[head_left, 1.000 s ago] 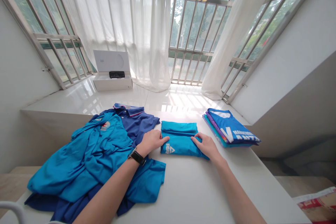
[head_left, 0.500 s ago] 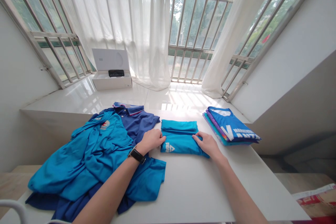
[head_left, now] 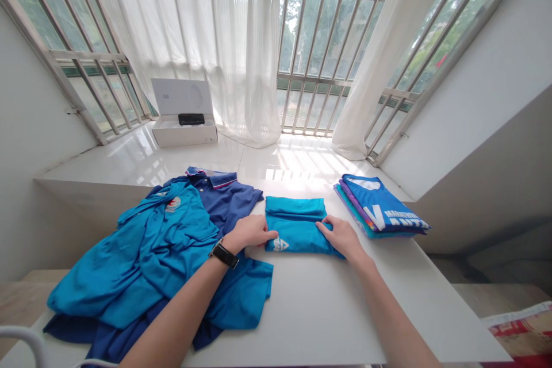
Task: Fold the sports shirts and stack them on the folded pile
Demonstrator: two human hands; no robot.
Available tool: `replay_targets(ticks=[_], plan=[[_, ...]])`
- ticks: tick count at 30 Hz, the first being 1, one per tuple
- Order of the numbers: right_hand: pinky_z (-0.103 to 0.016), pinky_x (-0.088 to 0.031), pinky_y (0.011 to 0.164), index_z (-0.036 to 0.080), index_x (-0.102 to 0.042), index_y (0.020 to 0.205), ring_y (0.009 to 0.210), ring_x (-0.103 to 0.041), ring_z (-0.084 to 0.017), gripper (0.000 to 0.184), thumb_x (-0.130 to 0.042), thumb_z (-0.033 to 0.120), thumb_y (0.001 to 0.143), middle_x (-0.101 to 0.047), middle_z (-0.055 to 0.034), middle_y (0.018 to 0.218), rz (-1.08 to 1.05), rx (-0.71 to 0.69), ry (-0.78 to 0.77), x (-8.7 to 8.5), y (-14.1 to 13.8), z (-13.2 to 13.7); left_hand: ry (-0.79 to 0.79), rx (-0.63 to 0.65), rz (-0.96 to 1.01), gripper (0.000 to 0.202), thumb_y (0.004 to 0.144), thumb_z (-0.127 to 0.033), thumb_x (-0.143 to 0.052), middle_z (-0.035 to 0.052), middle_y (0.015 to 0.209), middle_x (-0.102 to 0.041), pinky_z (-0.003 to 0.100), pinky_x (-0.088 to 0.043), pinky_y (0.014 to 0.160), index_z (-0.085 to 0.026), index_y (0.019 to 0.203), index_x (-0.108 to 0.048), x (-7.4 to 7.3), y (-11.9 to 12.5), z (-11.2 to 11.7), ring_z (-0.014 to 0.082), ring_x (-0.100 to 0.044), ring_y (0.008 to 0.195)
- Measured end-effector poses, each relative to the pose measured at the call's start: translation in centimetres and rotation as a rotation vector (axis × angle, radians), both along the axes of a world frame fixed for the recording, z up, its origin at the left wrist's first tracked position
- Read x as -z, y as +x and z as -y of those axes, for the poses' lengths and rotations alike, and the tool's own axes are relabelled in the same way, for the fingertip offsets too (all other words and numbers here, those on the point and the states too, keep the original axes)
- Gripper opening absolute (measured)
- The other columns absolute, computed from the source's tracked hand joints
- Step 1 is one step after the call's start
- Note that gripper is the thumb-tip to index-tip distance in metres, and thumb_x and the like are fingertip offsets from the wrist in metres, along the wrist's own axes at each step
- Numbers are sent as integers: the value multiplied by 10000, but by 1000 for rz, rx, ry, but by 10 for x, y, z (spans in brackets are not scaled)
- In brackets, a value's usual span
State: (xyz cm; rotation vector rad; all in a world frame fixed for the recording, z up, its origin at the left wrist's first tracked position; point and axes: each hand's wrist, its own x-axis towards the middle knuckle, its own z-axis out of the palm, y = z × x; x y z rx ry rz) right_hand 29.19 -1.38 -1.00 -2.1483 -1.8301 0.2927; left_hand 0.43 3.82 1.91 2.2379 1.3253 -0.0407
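Note:
A folded bright blue shirt [head_left: 297, 225] lies flat on the white table [head_left: 319, 310], with a white logo near its lower left corner. My left hand [head_left: 250, 232] grips its left edge and partly covers the logo. My right hand [head_left: 340, 237] holds its right side, fingertips at the fold. A black wristwatch [head_left: 223, 255] sits on my left wrist. Left of my left hand, a crumpled bright blue polo shirt [head_left: 142, 253] lies over a navy polo shirt [head_left: 226, 198]. A stack of folded blue jerseys [head_left: 379, 207] sits to the right of my right hand.
A white box [head_left: 184, 133] stands open on the glossy white sill, holding a black object [head_left: 191, 119]. Barred windows and white curtains rise behind it. A white chair back [head_left: 19, 342] shows at lower left, and a red-printed package [head_left: 520, 333] at lower right.
My left hand has slid slightly right onto the shirt's edge, covering more of the logo. My right hand has barely moved. The view has shifted slightly.

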Motion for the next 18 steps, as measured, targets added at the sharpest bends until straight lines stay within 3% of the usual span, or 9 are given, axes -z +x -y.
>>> replay_targets(ticks=[2,5,9,12,18], plan=[[-284,-396,669,229,-683,882,867,-689,-259,297,-506,464,916,-758,-80,905,-11,-16,6,0,0,0,57,-4,-4,498,874,-525,-510,51,607,-670,265,-395,600,-196,529,-653,-2,-1,1,192,-626,648],[-285,-395,661,232,-686,879,844,-685,-255,294,-507,464,910,-756,-76,882,-15,-28,18,2,0,0,273,-18,56,397,908,-481,-522,56,715,-688,275,-423,644,-197,672,-668,-5,5,7,202,-633,716],[-285,-381,633,236,-690,867,811,-675,-249,295,-511,468,903,-750,-70,845,-11,-28,28,3,0,-1,447,159,187,290,987,-429,-463,71,953,-678,297,-471,783,-205,962,-648,0,23,19,210,-628,900],[-284,-373,614,234,-688,841,794,-669,-241,315,-523,498,890,-745,-66,838,-16,-24,26,0,4,0,466,251,118,235,1002,-345,-447,89,1018,-637,310,-489,810,-194,1013,-627,11,32,23,217,-621,939],[-281,-358,553,219,-649,697,703,-642,-216,381,-575,566,835,-715,-55,727,-39,66,-47,-9,24,4,438,227,60,241,1016,-298,-400,72,975,-622,297,-512,750,-193,1004,-616,24,31,16,195,-640,845]])
